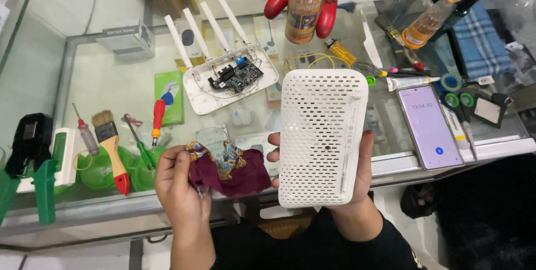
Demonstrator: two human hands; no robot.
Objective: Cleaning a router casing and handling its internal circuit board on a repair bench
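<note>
I am holding a white plastic cover (322,136) in my right hand (357,175); it is shaped like a box lid with round corners, and it is full of little holes in neat rows, with a plain strip running down its right side; it is standing up tall in front of me, above the near edge of the glass table (100,80); my right hand is sitting behind and under it, my fingers are wrapping tight around its right edge, and my thumb tip is peeking out on its left side; my left hand (181,183) is squeezing shut on a dark red cloth (229,169) with a gold and blue pattern; the cloth is bunching up just beside the cover, touching its left edge; farther back on the glass, the open router (231,77) with four white sticks is lying with its green board showing; a phone (429,126) is glowing to the right of the cover.
</note>
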